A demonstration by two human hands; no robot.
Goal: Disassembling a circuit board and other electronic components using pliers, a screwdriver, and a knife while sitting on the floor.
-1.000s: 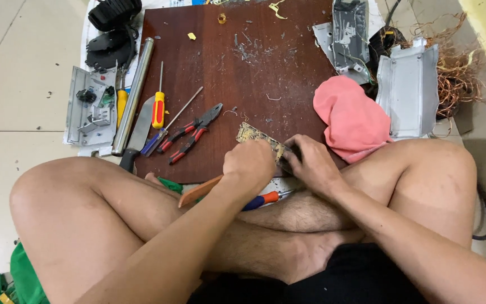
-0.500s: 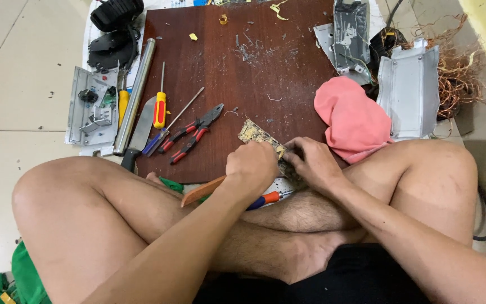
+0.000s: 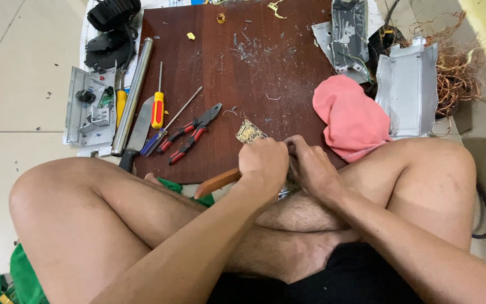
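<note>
My left hand (image 3: 262,163) is closed around a tool with an orange-brown handle (image 3: 217,183), which sticks out to the left over my leg. My right hand (image 3: 310,166) presses against it, fingers curled over a small yellowish circuit board piece (image 3: 250,133). That piece pokes out past my knuckles at the near edge of the dark brown wooden board (image 3: 254,62). The tool's working end and most of the circuit piece are hidden under both hands. I sit cross-legged, with my knees on either side.
Red-handled pliers (image 3: 195,135), a yellow-red screwdriver (image 3: 157,107), a thin screwdriver, a knife (image 3: 138,132) and a metal tube (image 3: 133,95) lie at the board's left. A pink cloth (image 3: 350,115), grey metal covers (image 3: 409,87) and tangled copper wire (image 3: 459,67) sit right.
Both hands have stayed at the board's near edge, drawing slightly tighter together over the circuit piece. The orange handle sits a little lower. Nothing else has moved.
</note>
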